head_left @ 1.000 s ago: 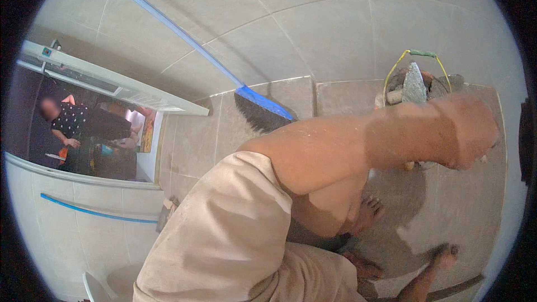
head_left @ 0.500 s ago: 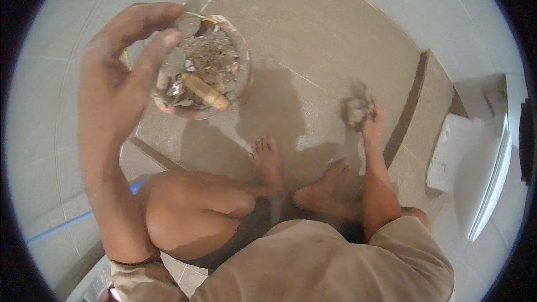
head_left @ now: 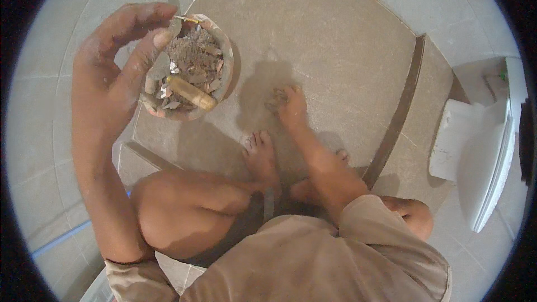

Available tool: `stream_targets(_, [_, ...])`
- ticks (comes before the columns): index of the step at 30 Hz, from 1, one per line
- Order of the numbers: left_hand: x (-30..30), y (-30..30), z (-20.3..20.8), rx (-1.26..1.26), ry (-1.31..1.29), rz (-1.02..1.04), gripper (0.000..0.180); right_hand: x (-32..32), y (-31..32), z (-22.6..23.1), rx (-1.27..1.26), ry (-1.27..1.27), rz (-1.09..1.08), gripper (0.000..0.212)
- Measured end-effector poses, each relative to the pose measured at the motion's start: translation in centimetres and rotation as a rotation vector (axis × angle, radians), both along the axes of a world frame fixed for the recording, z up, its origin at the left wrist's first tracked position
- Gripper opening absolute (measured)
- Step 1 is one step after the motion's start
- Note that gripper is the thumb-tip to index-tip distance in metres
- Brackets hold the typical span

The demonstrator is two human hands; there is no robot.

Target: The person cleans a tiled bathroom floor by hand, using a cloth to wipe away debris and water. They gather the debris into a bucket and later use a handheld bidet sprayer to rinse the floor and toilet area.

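Observation:
My left hand (head_left: 114,72) is raised at the left, beside and partly over a round bucket (head_left: 228,64). Its fingers curl toward the thumb around something grey, mostly hidden, that I cannot make out. A thin wire with a yellow part (head_left: 190,19) runs from the fingertips to the bucket's rim. Inside the bucket lie brown dirt and rubble (head_left: 196,53), with a yellowish tool handle (head_left: 193,94) on top. My right hand (head_left: 292,109) is low over the floor, right of the bucket, its fingers bent around something dark grey and unclear.
Beige floor tiles (head_left: 313,27) spread ahead, bounded by a dark raised edge (head_left: 400,111) at the right. A white toilet (head_left: 481,151) stands beyond it. My bare feet (head_left: 262,153) rest near the right hand. Pale tiled walls (head_left: 42,111) enclose the space.
My right hand has swept left across the floor, closer to the bucket and my feet. The left hand keeps its grip; the whole view has shifted slightly.

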State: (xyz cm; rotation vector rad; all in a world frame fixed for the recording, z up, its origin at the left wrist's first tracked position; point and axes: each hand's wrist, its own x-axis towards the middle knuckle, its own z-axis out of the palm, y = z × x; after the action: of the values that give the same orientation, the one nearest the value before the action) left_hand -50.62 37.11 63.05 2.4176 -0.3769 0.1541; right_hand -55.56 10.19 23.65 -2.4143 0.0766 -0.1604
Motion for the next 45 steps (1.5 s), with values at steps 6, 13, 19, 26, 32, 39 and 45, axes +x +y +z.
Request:
stream_targets(6, [-1.1, 3.2, -0.5, 0.012, -0.005, 0.108, 0.027, 7.9, -10.4, 4.6, 0.221, -0.013, -0.092, 0.045])
stream_targets(13, [0.7, 3.1, -1.3, -0.004, -0.05, 0.166, 0.025, 14.0, -9.3, -1.4, -0.381, 0.058, -0.314, 0.045])
stream_targets(19, [1.0, 2.4, -1.9, -0.022, 0.034, 0.087, 0.027, 13.2, 2.6, -0.1, -0.244, 0.083, 0.543, 0.04])
stream_targets(26, [-0.6, 4.7, -1.2, 0.01, -0.021, 0.207, 0.024, 13.2, -3.6, 3.1, -0.258, -0.044, 0.008, 0.041])
stream_targets(32, [-1.7, 7.6, -0.9, -0.02, -0.165, 0.358, 0.023, 10.6, 6.9, 15.0, -0.403, -0.447, 0.521, 0.033])
stream_targets(39, [-4.5, 7.5, 0.9, -0.114, -0.298, 0.37, 0.021, 3.9, 19.5, 23.8, -0.472, -0.141, 0.713, 0.042])
stream_targets(45, [-8.6, 8.6, 2.8, -0.06, -0.29, 0.464, 0.023, 3.6, 20.2, 23.6, -0.335, -0.173, 0.56, 0.042])
